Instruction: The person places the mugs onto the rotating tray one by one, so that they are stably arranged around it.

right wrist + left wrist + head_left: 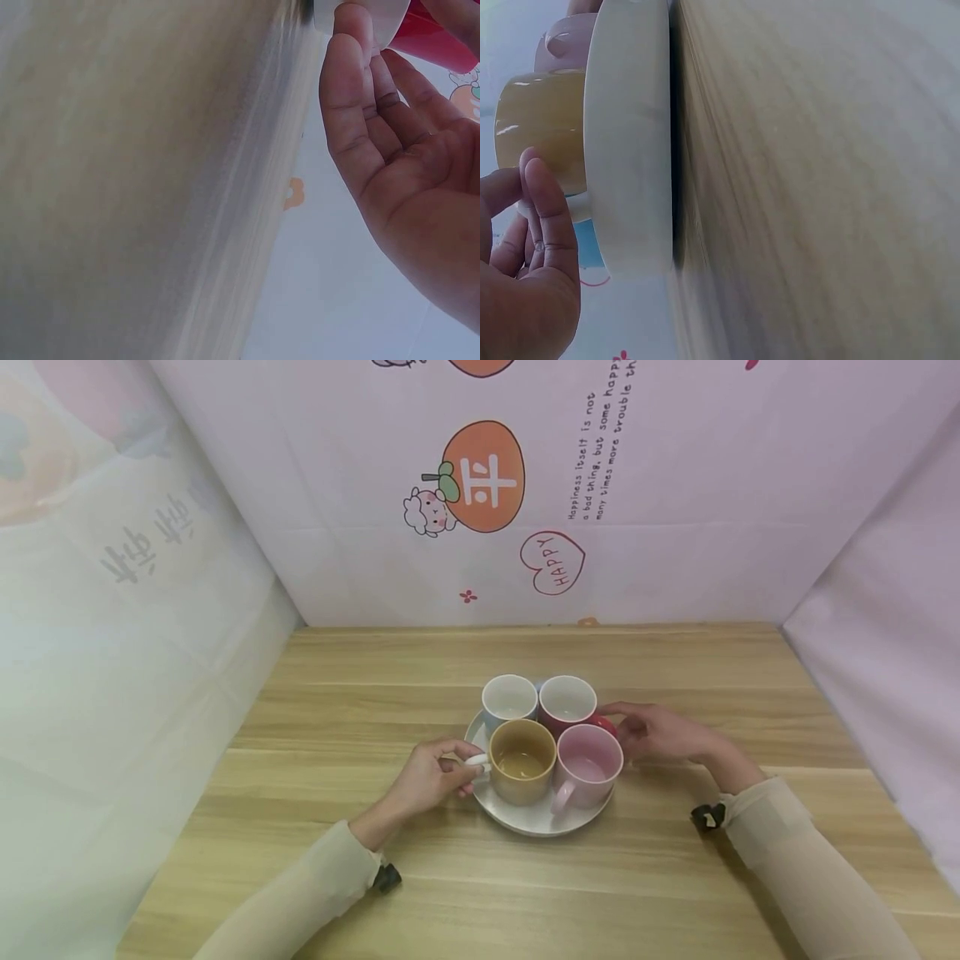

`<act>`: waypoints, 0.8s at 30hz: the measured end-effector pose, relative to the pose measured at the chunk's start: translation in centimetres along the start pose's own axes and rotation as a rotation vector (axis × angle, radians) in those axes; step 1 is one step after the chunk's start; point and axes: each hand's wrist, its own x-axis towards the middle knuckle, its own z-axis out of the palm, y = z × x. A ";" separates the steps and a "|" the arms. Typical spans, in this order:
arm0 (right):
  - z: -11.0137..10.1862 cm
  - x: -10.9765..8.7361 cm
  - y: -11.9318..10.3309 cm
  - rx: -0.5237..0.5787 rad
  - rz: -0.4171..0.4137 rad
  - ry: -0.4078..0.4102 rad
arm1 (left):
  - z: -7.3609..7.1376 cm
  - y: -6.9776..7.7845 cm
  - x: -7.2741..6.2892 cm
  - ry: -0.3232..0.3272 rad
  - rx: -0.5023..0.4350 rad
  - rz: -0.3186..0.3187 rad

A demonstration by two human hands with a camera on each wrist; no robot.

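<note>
Four mugs stand close together on a round white plate (pixel 517 820) in the head view. My left hand (pixel 427 777) pinches the white handle (pixel 477 760) of the yellow mug (pixel 522 781) at front left. In the left wrist view, that hand's fingertips (pixel 544 180) are beside the plate's wall. My right hand (pixel 660 732) reaches in from the right, its fingers bent around the handle of the red mug (pixel 557 723). Its fingertips (pixel 349 60) are right at the plate's rim in the right wrist view. A pink mug (pixel 590 777) stands front right, a light blue one (pixel 493 722) back left.
Under the plate is a wooden table (pixel 360 693). White printed cloth (pixel 360 527) hangs behind it, with more cloth along the left and right sides. Dark wrist-camera mounts (pixel 387 877) sit near both sleeve cuffs.
</note>
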 end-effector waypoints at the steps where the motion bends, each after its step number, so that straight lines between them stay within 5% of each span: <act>1: 0.0 0.0 0.0 0.000 -0.001 0.001 | 0.0 0.0 0.0 -0.003 0.002 -0.001; 24: -0.2 -0.1 0.0 -0.030 -0.021 0.012 | -1.1 -0.1 1.1 -0.052 0.085 0.045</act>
